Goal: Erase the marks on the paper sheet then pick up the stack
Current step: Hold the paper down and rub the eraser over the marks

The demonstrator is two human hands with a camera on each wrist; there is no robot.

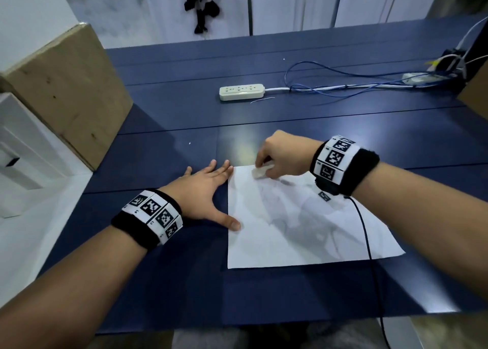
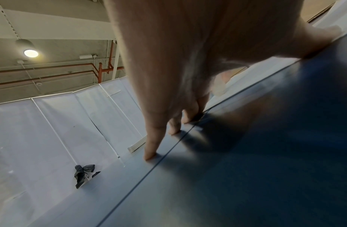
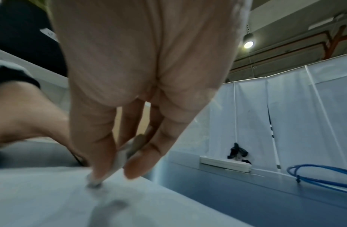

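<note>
A white paper sheet (image 1: 298,221) with faint grey smudges lies on the dark blue table (image 1: 169,274). My right hand (image 1: 280,155) pinches a white eraser (image 1: 261,171) and presses it on the sheet's far left corner. In the right wrist view the eraser (image 3: 118,162) sits between thumb and fingers on the paper (image 3: 71,199). My left hand (image 1: 203,190) lies flat with spread fingers on the table beside the sheet's left edge, its thumb tip on that edge. The left wrist view shows its fingers (image 2: 151,147) pressed on the table (image 2: 246,176).
A white power strip (image 1: 241,91) with blue cables (image 1: 330,84) lies at the far middle and right of the table. A wooden board (image 1: 66,89) stands at the left edge. A black cable (image 1: 367,243) from my right wristband crosses the sheet's right side.
</note>
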